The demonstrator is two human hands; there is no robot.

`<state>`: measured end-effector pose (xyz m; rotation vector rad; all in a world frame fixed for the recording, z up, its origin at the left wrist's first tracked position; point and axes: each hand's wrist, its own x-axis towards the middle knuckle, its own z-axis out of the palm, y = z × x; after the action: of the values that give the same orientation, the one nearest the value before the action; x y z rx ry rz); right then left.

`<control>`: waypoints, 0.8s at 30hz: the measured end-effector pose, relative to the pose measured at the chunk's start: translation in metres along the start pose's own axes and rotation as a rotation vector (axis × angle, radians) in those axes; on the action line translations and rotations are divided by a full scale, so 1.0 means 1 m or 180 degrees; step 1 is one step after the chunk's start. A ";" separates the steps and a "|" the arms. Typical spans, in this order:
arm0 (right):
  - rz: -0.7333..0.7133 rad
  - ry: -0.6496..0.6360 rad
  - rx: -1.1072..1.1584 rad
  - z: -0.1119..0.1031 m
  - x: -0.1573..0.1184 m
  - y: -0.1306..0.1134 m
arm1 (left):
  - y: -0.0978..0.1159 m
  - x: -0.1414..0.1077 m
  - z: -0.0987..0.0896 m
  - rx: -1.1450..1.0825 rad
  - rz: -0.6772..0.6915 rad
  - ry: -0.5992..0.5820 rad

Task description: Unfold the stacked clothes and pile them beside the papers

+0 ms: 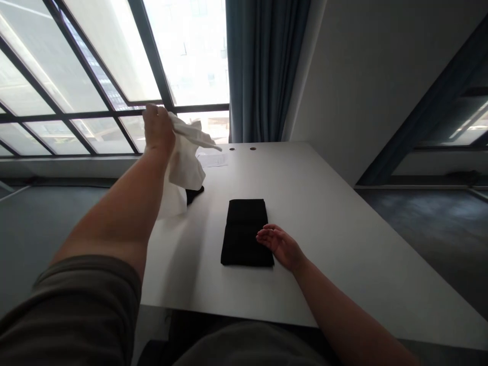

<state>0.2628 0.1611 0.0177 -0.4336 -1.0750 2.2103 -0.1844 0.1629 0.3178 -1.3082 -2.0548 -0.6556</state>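
My left hand (158,129) is raised high above the far left of the table, pinching a crumpled white cloth (185,165) that hangs down from it. A folded black garment (242,234) lies flat in the middle of the white table (305,203). My right hand (280,245) rests beside the garment's right edge, its fingertips at or just over the fold, holding nothing. A small piece of black fabric (192,194) lies on the table, partly hidden behind the white cloth.
A sheet of white paper (212,160) lies near the far edge, next to two round holes in the tabletop. Beyond the table are a large window and a blue curtain (259,71). Grey floor lies on both sides.
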 end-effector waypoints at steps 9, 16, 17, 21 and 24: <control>-0.0007 0.0024 -0.0411 0.001 0.000 0.005 | -0.015 -0.219 0.118 0.0131 -0.1044 -0.1932; -0.0525 -0.1128 -0.3377 0.015 -0.011 0.005 | 0.035 -0.336 0.120 -0.0681 -0.0556 -0.1461; -0.0627 -0.1408 -0.3846 0.019 -0.013 0.006 | 0.045 -0.343 0.116 -0.0969 -0.0154 -0.1554; -0.1118 -0.1020 -0.4604 0.022 -0.016 0.012 | 0.076 -0.359 0.102 -0.1719 0.0861 -0.2131; -0.1291 -0.0033 -0.4530 0.010 -0.012 0.012 | 0.084 -0.356 0.094 -0.1783 0.0784 -0.2095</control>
<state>0.2612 0.1419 0.0151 -0.6646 -2.3537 0.7974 -0.0127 0.0409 0.0038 -2.3085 -2.2139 -0.7921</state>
